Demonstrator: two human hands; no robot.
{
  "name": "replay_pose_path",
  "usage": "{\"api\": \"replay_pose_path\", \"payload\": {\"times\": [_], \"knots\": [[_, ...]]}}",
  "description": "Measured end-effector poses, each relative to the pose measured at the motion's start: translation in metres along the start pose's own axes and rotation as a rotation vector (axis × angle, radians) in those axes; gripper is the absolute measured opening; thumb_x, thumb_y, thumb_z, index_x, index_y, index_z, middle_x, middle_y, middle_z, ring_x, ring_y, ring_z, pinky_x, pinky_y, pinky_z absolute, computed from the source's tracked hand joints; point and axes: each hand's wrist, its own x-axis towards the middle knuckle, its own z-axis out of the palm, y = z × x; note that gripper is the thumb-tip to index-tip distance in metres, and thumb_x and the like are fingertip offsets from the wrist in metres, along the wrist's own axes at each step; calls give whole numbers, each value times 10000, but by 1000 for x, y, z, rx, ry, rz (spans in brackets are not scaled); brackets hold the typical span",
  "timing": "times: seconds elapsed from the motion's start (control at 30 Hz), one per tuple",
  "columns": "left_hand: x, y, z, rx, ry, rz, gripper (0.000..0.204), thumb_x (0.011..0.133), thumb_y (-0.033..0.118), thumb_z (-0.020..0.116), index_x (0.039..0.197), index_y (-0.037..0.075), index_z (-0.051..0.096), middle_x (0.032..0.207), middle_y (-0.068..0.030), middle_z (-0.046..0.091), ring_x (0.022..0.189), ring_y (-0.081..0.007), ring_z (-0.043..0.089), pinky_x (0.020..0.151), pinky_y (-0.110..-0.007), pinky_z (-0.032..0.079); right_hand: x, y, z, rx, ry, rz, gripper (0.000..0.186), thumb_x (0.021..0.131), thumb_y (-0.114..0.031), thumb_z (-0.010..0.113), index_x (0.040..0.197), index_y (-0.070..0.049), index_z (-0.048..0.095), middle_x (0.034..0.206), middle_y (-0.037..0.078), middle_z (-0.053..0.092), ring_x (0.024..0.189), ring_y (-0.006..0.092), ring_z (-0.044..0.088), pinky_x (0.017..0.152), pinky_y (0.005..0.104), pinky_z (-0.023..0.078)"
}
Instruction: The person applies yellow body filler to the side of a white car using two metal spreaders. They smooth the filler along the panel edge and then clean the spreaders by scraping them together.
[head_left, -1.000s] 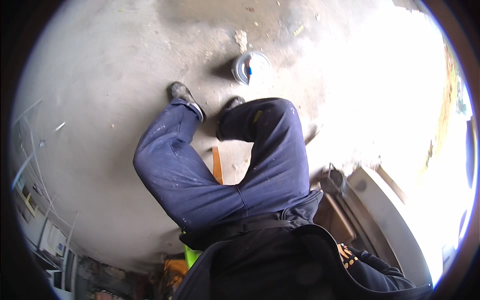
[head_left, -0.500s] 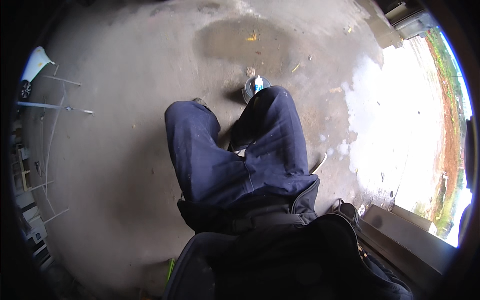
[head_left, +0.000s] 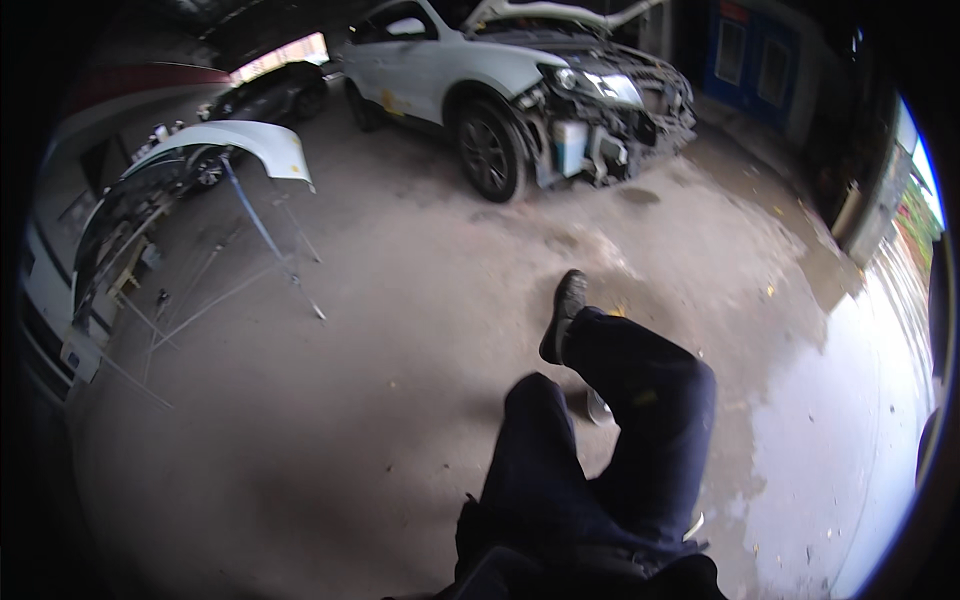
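Note:
Neither of my hands shows in the head view. My legs in dark blue trousers (head_left: 600, 440) fill the lower middle, the right knee raised and a dark shoe (head_left: 563, 312) lifted off the concrete floor (head_left: 330, 430). A small round tin (head_left: 597, 407) peeks out on the floor between my legs, mostly hidden by them.
A white car (head_left: 520, 80) with its bonnet up and front bumper removed stands at the back. A white body panel (head_left: 240, 140) rests on a metal stand (head_left: 275, 245) at the left. A dark car (head_left: 265, 95) is parked behind it. Wet floor (head_left: 850, 400) shines at the right.
The view has swung upward from the floor to the workshop. The cars and the panel stand have come into sight, and my right foot has risen off the ground.

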Motion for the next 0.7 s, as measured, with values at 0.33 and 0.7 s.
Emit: {"api": "replay_pose_path", "payload": {"times": [0.33,0.7], "knots": [[-5,100,-90,534,414,-58,979,934,825,346,1214,-37,716,1156,-208,741,1065,-343,711,972,-379,497,-34,-111,-101,907,92,-524,520,955,-674,565,714,-215,516,487,-62,347,395,128,376,375,297,279],[-7,312,-34,-425,95,873,368,1009,205,661,1317,5,629,1181,-44,711,1061,-141,657,966,-305,506,-84,-332,165,764,-738,-316,626,996,-670,511,820,-77,611,610,-27,366,515,135,346,503,302,308]]}}
